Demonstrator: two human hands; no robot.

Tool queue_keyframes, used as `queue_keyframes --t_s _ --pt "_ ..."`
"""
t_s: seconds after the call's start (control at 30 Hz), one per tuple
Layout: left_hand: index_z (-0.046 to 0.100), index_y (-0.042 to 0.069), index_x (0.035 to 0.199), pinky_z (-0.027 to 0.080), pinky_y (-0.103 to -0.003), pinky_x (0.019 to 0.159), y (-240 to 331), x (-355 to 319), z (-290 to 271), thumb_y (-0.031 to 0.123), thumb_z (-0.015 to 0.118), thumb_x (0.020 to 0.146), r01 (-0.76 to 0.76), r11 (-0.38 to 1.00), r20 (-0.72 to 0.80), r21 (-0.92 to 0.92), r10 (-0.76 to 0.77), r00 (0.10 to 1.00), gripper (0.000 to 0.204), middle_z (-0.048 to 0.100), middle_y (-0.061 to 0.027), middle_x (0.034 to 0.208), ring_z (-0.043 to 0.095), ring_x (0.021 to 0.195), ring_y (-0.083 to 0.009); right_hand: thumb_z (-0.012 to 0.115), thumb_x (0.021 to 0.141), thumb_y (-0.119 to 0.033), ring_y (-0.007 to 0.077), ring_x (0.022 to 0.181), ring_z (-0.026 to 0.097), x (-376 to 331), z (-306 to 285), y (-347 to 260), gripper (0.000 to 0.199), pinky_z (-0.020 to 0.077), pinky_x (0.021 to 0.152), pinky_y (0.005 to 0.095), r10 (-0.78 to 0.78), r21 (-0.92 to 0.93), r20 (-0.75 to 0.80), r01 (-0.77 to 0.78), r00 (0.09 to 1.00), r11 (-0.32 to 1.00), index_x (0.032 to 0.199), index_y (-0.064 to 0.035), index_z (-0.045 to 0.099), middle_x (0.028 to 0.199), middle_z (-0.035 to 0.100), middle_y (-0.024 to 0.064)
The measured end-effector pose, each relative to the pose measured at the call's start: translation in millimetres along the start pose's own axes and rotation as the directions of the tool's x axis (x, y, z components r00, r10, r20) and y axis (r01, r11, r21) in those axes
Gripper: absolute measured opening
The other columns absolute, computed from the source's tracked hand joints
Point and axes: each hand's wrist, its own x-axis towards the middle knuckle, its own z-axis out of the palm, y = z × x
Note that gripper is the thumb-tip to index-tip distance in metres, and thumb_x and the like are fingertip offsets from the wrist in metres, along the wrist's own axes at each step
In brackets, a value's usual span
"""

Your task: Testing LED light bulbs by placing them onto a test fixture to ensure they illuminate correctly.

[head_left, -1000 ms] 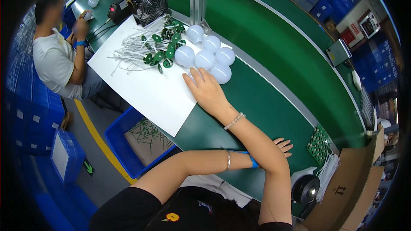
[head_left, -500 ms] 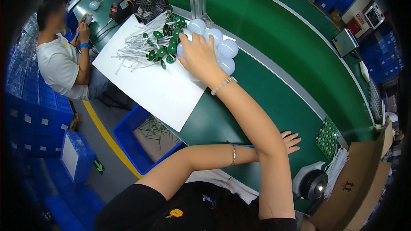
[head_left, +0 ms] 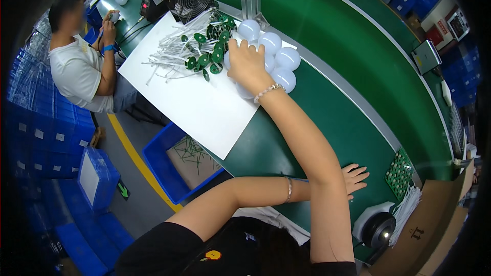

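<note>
My right hand point(head_left: 249, 67) reaches far across the bench, its fingers curled down over a cluster of white globe bulb covers point(head_left: 287, 59); the fingertips are partly hidden among them. The covers sit at the corner of a white sheet point(head_left: 197, 115). Beside them lies a heap of round green circuit boards point(head_left: 203, 60) with white wires point(head_left: 171, 51). My left arm passes beneath the right one. My left hand point(head_left: 354, 180) rests flat on the green bench top point(head_left: 302, 138), fingers spread, holding nothing.
A black fan point(head_left: 192, 0) stands behind the wires. At the right are a green board panel point(head_left: 400, 174), white wire bundle point(head_left: 406, 214), black-and-white round device point(head_left: 378, 227) and cardboard box point(head_left: 424, 235). A blue bin point(head_left: 163, 161) sits below left; a co-worker point(head_left: 76, 66) sits beyond it.
The view has shifted, moving the scene rightward in the picture. My right fingers are more bent over the bulb covers. My left hand stays flat on the bench.
</note>
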Motion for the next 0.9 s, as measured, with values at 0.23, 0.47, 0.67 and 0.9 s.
queue_keyframes --t_s 0.23,0.47,0.67,0.9 --pt "0.046 0.006 0.119 0.021 -0.043 0.102 -4 2 -1 0.029 0.060 0.073 -0.042 0.999 0.027 0.013 0.042 0.999 0.053 0.034 -0.0158 0.133 0.026 0.126 -0.0301 0.072 0.065 -0.025 0.0271 0.099 0.049 -31 -27 1 0.055 0.0232 0.093 0.0554 -0.081 0.060 -0.247 0.098 0.966 0.993 0.109 -0.0053 0.046 0.104 0.050 0.0128" --pt "0.043 0.007 0.121 0.024 -0.042 0.099 -1 5 -13 0.034 0.057 0.075 -0.105 0.987 0.056 0.126 0.098 0.994 0.056 0.035 -0.0161 0.132 0.030 0.124 -0.0308 0.067 0.065 -0.020 0.0235 0.104 0.045 -110 -67 2 0.052 0.0199 0.096 0.0563 -0.253 -0.135 -0.443 0.215 0.860 0.967 0.111 -0.0081 0.047 0.109 0.048 0.0102" --pt "0.043 0.009 0.122 0.023 -0.043 0.101 10 5 -22 0.031 0.057 0.077 -0.082 0.980 0.088 0.179 0.067 0.994 0.052 0.035 -0.0151 0.132 0.030 0.124 -0.0307 0.067 0.065 -0.021 0.0250 0.108 0.044 -221 -102 -20 0.035 0.0193 0.096 0.0560 -0.062 -0.027 -0.436 0.056 0.898 0.998 0.097 -0.0107 0.055 0.110 0.049 0.0084" --pt "0.043 0.009 0.121 0.027 -0.045 0.098 16 12 -30 0.029 0.057 0.077 -0.157 0.953 0.162 0.259 0.118 0.980 0.050 0.037 -0.0167 0.130 0.033 0.121 -0.0334 0.065 0.066 -0.013 0.0227 0.097 0.053 -421 -135 -47 0.018 0.0219 0.098 0.0475 0.414 0.101 -0.503 -0.424 0.759 0.900 0.083 -0.0104 0.060 0.099 0.058 0.0064"
